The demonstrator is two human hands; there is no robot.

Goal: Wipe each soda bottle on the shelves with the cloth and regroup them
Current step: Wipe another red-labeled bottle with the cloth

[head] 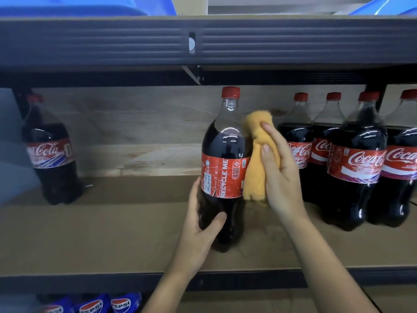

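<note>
A large cola bottle (223, 154) with a red cap and red label stands upright near the middle of the wooden shelf (112, 240). My left hand (198, 229) grips its lower body, thumb across the front. My right hand (279, 175) holds a bunched orange cloth (256, 159) and presses it against the bottle's right side, from shoulder to label. Several matching cola bottles (356, 159) stand grouped at the right. One more cola bottle (50, 154) stands alone at the far left.
A dark metal beam (112, 41) of the upper shelf hangs overhead. Blue Pepsi packs (94, 304) show on the shelf below, at bottom left. A dark front rail (67, 283) edges the shelf. Bare board lies between the left bottle and the held one.
</note>
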